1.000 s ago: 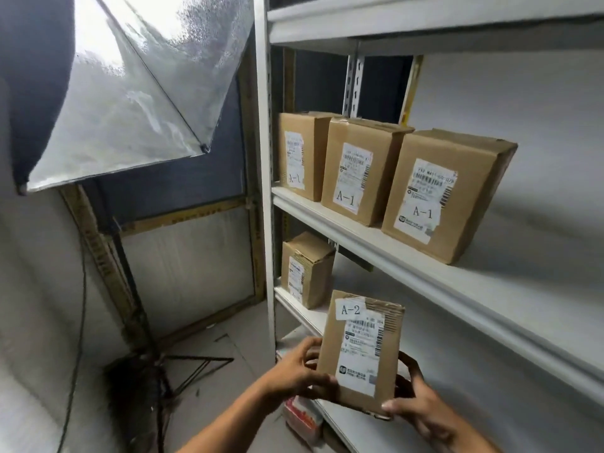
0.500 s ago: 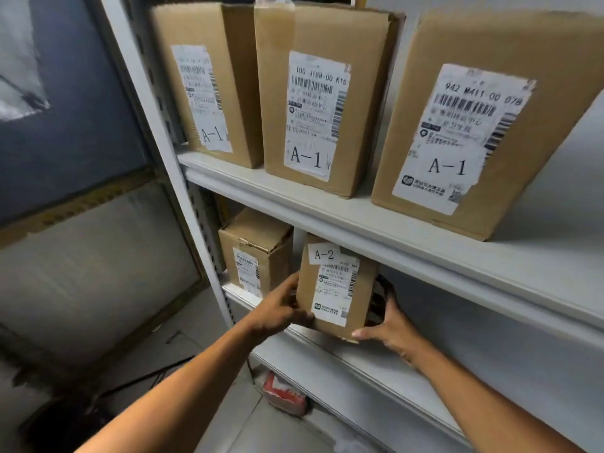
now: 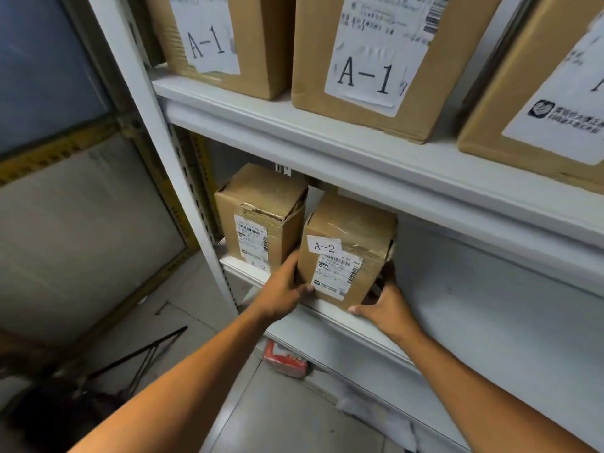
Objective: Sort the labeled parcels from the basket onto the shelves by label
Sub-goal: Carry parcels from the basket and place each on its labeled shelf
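A small brown parcel labelled A-2 (image 3: 346, 250) stands upright on the lower white shelf (image 3: 490, 322), close to its front edge. My left hand (image 3: 282, 294) grips its left side, thumb on the front face. My right hand (image 3: 384, 304) holds its right lower corner, fingers behind the box and partly hidden. Just to its left stands another small A-2 parcel (image 3: 261, 220). The upper shelf (image 3: 327, 138) carries three larger boxes labelled A-1 (image 3: 376, 60).
The white shelf upright (image 3: 157, 132) runs down at the left. A red and white packet (image 3: 286, 356) lies on the floor under the shelves. Black tripod legs (image 3: 140, 354) stand at the lower left. The lower shelf stretches bare to the right of the parcel.
Both hands carried the A-2 parcel up from in front of the shelving onto the lower shelf, beside the other small box. The camera has moved in closer.
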